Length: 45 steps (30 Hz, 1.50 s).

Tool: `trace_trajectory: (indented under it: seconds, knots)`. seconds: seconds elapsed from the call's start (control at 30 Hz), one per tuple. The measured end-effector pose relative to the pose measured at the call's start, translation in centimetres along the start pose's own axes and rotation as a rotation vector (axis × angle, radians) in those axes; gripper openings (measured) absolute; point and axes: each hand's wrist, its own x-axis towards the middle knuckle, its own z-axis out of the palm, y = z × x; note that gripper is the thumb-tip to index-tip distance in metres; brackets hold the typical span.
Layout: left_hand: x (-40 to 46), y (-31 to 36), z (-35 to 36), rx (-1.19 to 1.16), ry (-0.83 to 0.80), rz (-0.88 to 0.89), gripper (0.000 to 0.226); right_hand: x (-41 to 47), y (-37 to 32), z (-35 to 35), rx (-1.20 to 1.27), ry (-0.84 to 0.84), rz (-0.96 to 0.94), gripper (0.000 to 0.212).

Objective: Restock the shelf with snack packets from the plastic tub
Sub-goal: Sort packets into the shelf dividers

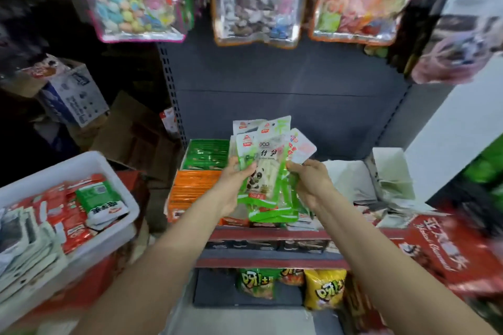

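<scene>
Two-hand grip point(272, 179), several green packets point(265, 171)

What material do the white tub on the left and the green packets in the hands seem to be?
White tub: apparently rigid plastic, with a smooth, thick, rounded rim. Green packets: likely glossy plastic film, given the shiny highlights, a clear window and flat sealed edges.
</scene>
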Motion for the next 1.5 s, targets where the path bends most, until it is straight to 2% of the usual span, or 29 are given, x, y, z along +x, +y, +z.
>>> trace_trajectory:
  seconds: [0.07, 0.1, 0.2, 0.23, 0.37, 0.47, 0.57, 0.67, 0.8, 0.9, 1.0, 1.17, 1.23, 1.3, 1.37, 1.5]
  knots:
    - [0.0, -0.9, 3.1, -0.005, 0.029, 0.012, 0.077, 0.3, -1.0, -2.9, 0.010, -0.072, 0.026, 0.026]
    - [-0.4, -1.0, 4.6, 0.004, 0.050, 0.015, 0.069, 0.7, -1.4, -4.4, 0.015, -0.114, 0.037, 0.025]
    - [-0.6, -2.0, 8.3, 0.008, 0.103, 0.025, 0.016, 1.4, -2.7, -8.3, -0.017, -0.199, 0.067, 0.022]
    - [-0.6, -2.2, 9.3, 0.006, 0.103, 0.036, 0.008, 1.6, -3.0, -9.5, -0.043, -0.207, 0.083, 0.021]
    - [0.3, -3.1, 12.3, -0.008, 0.149, 0.031, 0.007, 2.9, -4.4, -12.9, -0.053, -0.214, 0.138, 0.020]
    - [1.3, -3.3, 13.6, -0.010, 0.196, 0.025, 0.006, 3.7, -5.2, -14.5, 0.026, -0.207, 0.161, 0.027]
    - [2.2, -3.5, 14.5, -0.031, 0.214, -0.052, 0.009, 4.2, -5.7, -15.4, 0.038, -0.199, 0.161, 0.025]
    - [3.1, -3.7, 15.4, -0.121, 0.186, -0.146, 0.015, 4.4, -6.3, -15.7, -0.044, -0.087, 0.126, 0.021]
    - [4.0, -3.7, 17.2, -0.198, 0.165, -0.229, 0.003, 5.3, -7.3, -16.1, 0.093, 0.147, 0.133, 0.034]
    - [4.6, -3.6, 18.0, -0.167, 0.226, -0.208, 0.012, 5.8, -7.6, -16.7, 0.109, 0.191, 0.142, 0.031]
    - [5.3, -3.6, 17.9, -0.123, 0.347, -0.124, 0.029, 6.7, -8.6, -18.6, 0.093, 0.251, 0.026, 0.023]
    - [5.6, -3.6, 17.0, -0.131, 0.442, -0.040, 0.023, 8.9, -9.3, -23.3, -0.171, 0.264, -0.266, 0.025]
    - [5.6, -3.7, 17.0, -0.128, 0.462, -0.015, 0.013, 9.2, -8.9, -24.0, -0.457, 0.211, -0.356, 0.018]
    - [5.5, -3.7, 17.1, -0.131, 0.463, -0.006, 0.013, 9.2, -8.1, -24.1, -0.825, 0.123, -0.388, 0.010]
    - [5.3, -3.5, 17.2, -0.134, 0.458, 0.003, 0.013, 9.4, -7.1, -23.9, -1.065, 0.070, -0.407, 0.023]
    - [5.0, -3.0, 17.3, -0.134, 0.446, 0.049, 0.013, 9.7, -5.9, -23.9, -1.237, -0.107, -0.464, 0.036]
